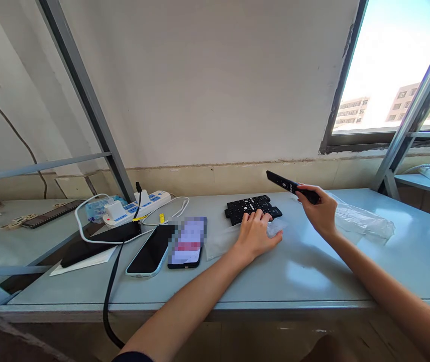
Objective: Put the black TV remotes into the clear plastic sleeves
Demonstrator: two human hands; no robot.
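Note:
My right hand is closed around a slim black remote control, holding it lifted above the grey table, its far end pointing left. My left hand rests palm down with fingers curled on a clear plastic bag, its fingertips touching a stack of black remote controls lying flat near the wall.
Two phones lie left of the bag. Behind them are a white power strip, white cables and a black cable hanging over the front edge. More clear plastic bags lie at right. A metal frame post rises at left.

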